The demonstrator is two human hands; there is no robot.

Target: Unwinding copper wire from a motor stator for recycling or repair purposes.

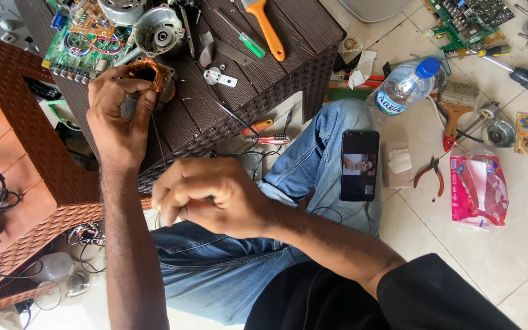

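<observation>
My left hand [117, 116] grips a motor stator with copper windings [151, 76] at the near edge of the dark woven table [288, 67]. A thin wire [157, 143] runs down from the stator toward my right hand [206, 198]. That hand hovers over my jeans-clad leg with fingers pinched together, apparently on the wire's end; the grip itself is blurred.
On the table lie a green circuit board [84, 46], a motor housing [159, 30], a green screwdriver [245, 40] and an orange-handled tool [267, 27]. A phone [359, 165] rests on my knee. The floor holds a water bottle [406, 85], pliers [430, 174], a pink packet [478, 189], a brush [456, 107].
</observation>
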